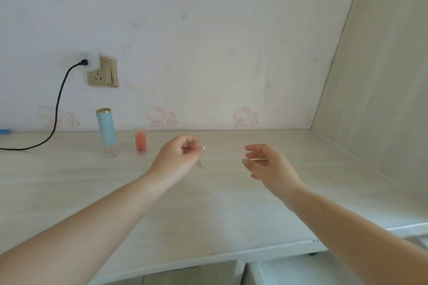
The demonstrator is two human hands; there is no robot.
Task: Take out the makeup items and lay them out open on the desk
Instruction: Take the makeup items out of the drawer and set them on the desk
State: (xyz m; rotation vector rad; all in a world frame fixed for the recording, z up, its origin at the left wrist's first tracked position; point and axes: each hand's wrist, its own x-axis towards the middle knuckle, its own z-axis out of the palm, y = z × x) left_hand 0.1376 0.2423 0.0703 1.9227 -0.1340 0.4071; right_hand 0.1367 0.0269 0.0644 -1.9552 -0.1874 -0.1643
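left hand (178,157) pinches a thin wand (200,163) (applicator?), right hand (266,164) loosely open, empty; wand's tip could smear the desk (208,203).

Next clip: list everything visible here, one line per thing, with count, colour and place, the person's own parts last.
tall tube: 1, light blue with gold cap, upright at desk's back left.
small tube: 1, pink-orange, upright, right of the tall tube.
applicator wand: 1, thin, pale, pinched in left hand.
desk: 1, pale wood grain.
wall socket: 1, gold, on wallpapered wall.
charger: 1, white, plugged in.
cable: 1, black, trailing onto desk.
left hand: 1, curled round wand.
right hand: 1, open, above desk.
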